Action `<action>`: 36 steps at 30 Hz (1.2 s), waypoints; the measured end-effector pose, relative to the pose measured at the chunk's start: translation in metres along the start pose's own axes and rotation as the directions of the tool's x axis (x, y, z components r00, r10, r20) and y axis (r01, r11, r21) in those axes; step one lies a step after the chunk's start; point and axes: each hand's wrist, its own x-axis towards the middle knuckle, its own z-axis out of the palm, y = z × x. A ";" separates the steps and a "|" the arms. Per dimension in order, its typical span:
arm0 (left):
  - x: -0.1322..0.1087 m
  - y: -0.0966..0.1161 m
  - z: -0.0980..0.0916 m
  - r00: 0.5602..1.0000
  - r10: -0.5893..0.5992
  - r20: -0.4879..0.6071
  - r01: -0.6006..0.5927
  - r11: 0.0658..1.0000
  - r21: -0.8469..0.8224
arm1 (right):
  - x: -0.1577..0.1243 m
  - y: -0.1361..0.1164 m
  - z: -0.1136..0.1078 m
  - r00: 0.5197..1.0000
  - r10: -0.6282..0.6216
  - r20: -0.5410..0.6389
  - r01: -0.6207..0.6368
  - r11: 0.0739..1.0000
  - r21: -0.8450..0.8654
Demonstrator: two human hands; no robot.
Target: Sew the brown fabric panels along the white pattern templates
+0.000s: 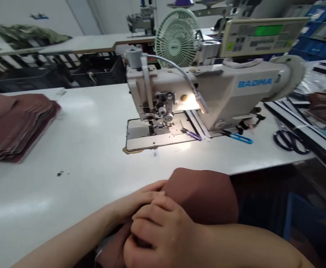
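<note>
Fabric [204,193], long axis slanting up rightward, rounded end pointing away, is at the white table [92,141]; right hand [160,230] curls fingers around it, left hand [140,199] partly hidden, grip unclear.

Left forearm [76,234]: bare, long and slender; extended diagonally from the lower left edge, wrist nearly straight. Left hand [142,199]: bare; pointed rightward, fingers drawn together and only gently bent, partly covered from view by the right hand. Right forearm [230,242]: bare, rounded; brought in from the lower right, slanted leftward. Right hand [165,230]: bare; held nearer the camera, back and knuckles turned upward, fingers [144,229] curled inward. Both hands: set close together, overlapped in view.
</note>
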 end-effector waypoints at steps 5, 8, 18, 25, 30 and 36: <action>-0.045 -0.012 -0.082 0.974 0.062 -0.220 -0.012 0.975 0.220 | -0.001 0.005 0.026 0.969 -0.157 0.191 0.156 0.988 0.017; -0.072 -0.032 -0.125 0.909 0.120 -0.399 0.138 0.817 0.560 | -0.010 0.018 0.032 0.941 -0.067 0.331 0.064 0.998 0.021; -0.148 -0.104 -0.163 0.457 0.135 -0.879 0.845 0.244 0.477 | 0.012 0.054 0.052 0.883 0.086 0.462 -0.131 0.989 0.066; -0.207 -0.104 -0.108 0.524 0.463 -0.715 0.595 0.401 0.696 | 0.070 0.109 0.102 0.800 0.295 0.522 -0.323 0.946 -0.040; -0.215 -0.103 -0.054 0.716 0.349 -0.604 0.356 0.562 0.747 | 0.088 0.120 0.138 0.700 0.229 0.676 -0.246 0.967 -0.072; -0.198 -0.081 -0.044 0.760 0.396 -0.516 0.285 0.509 0.812 | 0.093 0.122 0.144 0.728 0.224 0.648 -0.191 0.974 -0.122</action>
